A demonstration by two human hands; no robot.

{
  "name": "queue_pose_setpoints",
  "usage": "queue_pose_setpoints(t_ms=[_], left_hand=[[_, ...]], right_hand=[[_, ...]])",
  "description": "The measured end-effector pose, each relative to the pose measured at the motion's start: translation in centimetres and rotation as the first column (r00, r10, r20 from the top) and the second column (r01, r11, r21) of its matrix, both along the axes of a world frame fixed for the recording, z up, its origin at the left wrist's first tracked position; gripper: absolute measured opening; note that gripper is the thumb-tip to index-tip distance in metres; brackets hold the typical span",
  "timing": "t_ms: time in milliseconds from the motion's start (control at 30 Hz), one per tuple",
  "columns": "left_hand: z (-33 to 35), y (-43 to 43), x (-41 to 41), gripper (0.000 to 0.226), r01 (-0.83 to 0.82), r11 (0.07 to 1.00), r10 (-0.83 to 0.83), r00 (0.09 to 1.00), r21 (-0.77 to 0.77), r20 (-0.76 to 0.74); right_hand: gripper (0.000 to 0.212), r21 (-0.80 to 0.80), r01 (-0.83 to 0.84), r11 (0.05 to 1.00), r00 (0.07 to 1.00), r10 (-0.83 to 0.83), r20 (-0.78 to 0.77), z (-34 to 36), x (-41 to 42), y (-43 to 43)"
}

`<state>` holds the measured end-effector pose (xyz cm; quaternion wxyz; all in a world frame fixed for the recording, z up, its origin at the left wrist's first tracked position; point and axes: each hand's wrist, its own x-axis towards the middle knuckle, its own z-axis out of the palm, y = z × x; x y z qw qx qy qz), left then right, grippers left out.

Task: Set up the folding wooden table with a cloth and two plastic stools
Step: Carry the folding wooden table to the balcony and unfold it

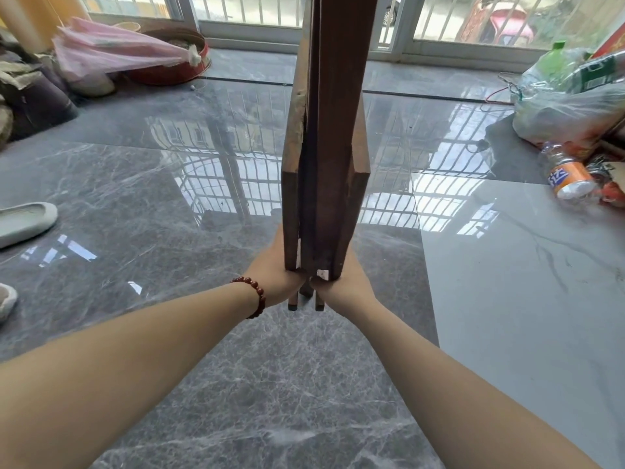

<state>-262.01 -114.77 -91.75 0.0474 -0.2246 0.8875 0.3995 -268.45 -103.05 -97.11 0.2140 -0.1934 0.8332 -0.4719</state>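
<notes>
Dark worn wood folding table [324, 157], glossy veined marble-look floor tiles [135, 170], crinkled clear plastic bag [571, 113], red beaded bracelet [255, 294]

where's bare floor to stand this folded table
Bare: the grey floor below and ahead of the folded table, between the pale shoe left and the orange-label bottle right. Crowded: plastic bags far right, pink cover and red basin far left.

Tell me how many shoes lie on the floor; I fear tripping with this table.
2. One pale shoe lies on the floor at the left edge; the second shoe, mostly cut off, lies nearer the person on that side. More may be hidden.
</notes>
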Motion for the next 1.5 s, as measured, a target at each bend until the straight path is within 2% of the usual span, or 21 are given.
queue_pose_setpoints(t_ms=[100,267,400,533,633,733,867,933,1000,1133,1233,1300,1367,1467,1500], left_hand=[[-0.2,0.0,0.0,0.017,0.012,0.999,-0.011,1.0,0.049,-0.019],[-0.8,-0.2,-0.3,0.065,0.057,0.992,-0.051,0.997,0.112,-0.054],[-1.0,-0.1,-0.1,0.085,0.069,0.984,-0.054,0.994,0.167,-0.093],[-1.0,0.2,-0.1,0.08,0.055,0.985,-0.037,0.993,0.163,-0.11],[-1.3,0.2,-0.1,0.07,0.041,0.986,-0.025,0.994,0.164,-0.102],[-1.5,0.0,-0.2,0.049,0.051,0.99,-0.039,0.995,0.134,-0.088],[-1.5,-0.3,-0.2,0.061,0.072,0.994,-0.065,0.994,0.082,-0.085],[-1.9,-0.5,-0.3,0.053,0.078,0.996,-0.075,0.995,0.042,-0.062],[-2.3,-0.7,-0.4,0.057,0.087,0.996,-0.086,0.995,0.019,-0.058],[-3.3,-1.0,-0.6,0.082,0.125,0.991,-0.122,0.991,0.057,-0.055],[-3.9,-1.3,-0.5,0.085,0.116,0.989,-0.11,0.991,0.093,-0.073],[-4.1,-1.2,-0.6,0.085,0.114,0.989,-0.106,0.991,0.098,-0.083],[-4.4,-1.3,-0.7,0.084,0.123,0.987,-0.115,0.99,0.103,-0.087],[-5.7,-2.1,-0.5,0.087,0.109,0.984,-0.097,0.991,0.14,-0.087],[-6.2,-2.4,-0.1,0.09,0.091,0.982,-0.078,0.993,0.165,-0.087]], right_hand=[[0.076,0.105,-0.009,0.994,1.0,0.01,-0.013,-0.5,-0.1,0.3],[0.069,0.174,0.009,0.985,1.0,-0.004,-0.029,-1.1,-0.3,0.6],[0.061,0.185,0.016,0.983,1.0,-0.013,-0.014,-1.0,-0.4,1.1],[0.065,0.145,0.012,0.989,0.996,-0.024,0.083,-1.5,-0.3,1.1],[0.046,0.15,-0.017,0.989,0.967,-0.022,0.252,-2.5,0.3,0.9],[0.026,0.144,0.028,0.989,0.897,-0.088,0.432,-3.6,1.0,0.5],[0.003,0.101,0.174,0.98,0.754,-0.199,0.626,-4.1,1.3,-0.9],[0.007,0.076,0.244,0.967,0.693,-0.229,0.684,-4.4,1.2,-1.5],[0.012,0.081,0.274,0.958,0.67,-0.25,0.699,-4.7,1.1,-1.8],[0.014,0.122,0.232,0.965,0.677,-0.251,0.691,-4.8,0.9,-2.0],[0.011,0.18,0.223,0.958,0.678,-0.285,0.678,-4.6,0.8,-2.4],[0.007,0.228,0.228,0.947,0.728,-0.321,0.606,-4.7,0.8,-2.8],[0.014,0.235,0.25,0.939,0.775,-0.339,0.534,-5.2,1.0,-3.1],[0.016,0.226,0.291,0.93,0.77,-0.368,0.522,-5.4,1.4,-3.3],[0.015,0.22,0.319,0.922,0.743,-0.388,0.546,-5.4,1.4,-3.4]])
